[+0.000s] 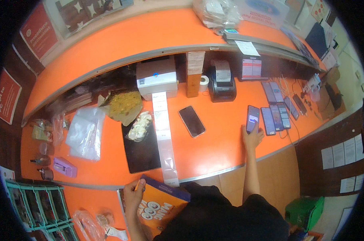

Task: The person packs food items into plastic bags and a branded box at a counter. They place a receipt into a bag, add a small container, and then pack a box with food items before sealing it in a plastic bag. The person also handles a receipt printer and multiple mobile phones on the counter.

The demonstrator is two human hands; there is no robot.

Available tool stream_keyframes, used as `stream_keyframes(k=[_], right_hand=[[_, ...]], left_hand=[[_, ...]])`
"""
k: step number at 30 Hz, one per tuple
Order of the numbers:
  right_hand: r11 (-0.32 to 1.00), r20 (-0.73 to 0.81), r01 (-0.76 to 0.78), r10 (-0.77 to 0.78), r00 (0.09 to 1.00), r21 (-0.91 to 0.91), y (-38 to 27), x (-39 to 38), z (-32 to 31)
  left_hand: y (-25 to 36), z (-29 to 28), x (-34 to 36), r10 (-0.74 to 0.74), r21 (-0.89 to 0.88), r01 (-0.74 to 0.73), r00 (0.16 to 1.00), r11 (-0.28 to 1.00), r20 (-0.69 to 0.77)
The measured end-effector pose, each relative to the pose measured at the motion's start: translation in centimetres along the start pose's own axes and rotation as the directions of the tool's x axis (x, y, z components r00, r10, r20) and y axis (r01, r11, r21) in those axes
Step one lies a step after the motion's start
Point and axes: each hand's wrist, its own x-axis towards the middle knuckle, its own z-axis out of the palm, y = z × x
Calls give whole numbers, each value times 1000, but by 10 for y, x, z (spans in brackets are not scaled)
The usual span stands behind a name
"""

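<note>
My left hand point(134, 193) grips the upper left edge of an orange and purple box point(166, 201), held tilted against my dark shirt at the lower edge. At the right of the orange counter, my right hand point(252, 135) is closed round the lower end of a smartphone point(253, 113) with a lit screen. A finger lies over that screen. Just right of this hand several more lit phones point(267, 120) lie in a group. A dark-screened phone point(192, 121) lies alone on the counter between my hands.
A white label printer point(157, 76) feeds a long paper strip point(164, 138) over the counter's front edge. Beside the strip lie a black mat point(141, 150), a plastic bag point(85, 132) and a purple stapler point(65, 167). A black receipt printer point(222, 88) stands under the shelf. Cables trail at right.
</note>
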Motion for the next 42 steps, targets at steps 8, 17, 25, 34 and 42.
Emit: stream_keyframes(k=[8,17,25,34,42], right_hand=[[977,-75,188,-181,981,96,19,2,-6],[934,-322,351,-353,879,-65,10,63,-29],[177,-410,623,-612,676,762,-286,-82,-122],[-125,285,602,-793,-538,789,-350,-455,-117],[-73,42,216,-874,-484,974,-462,-503,-64]], left_hand=[[26,4,17,-39,71,33,995,997,92],[12,-60,-38,-324,-36,323,936,946,-135],[-86,-124,-184,-542,-328,433,714,839,-443],[-174,-110,-328,-645,-619,186,291,763,-707],[-212,-110,-399,-765,-754,133,65,643,-641]])
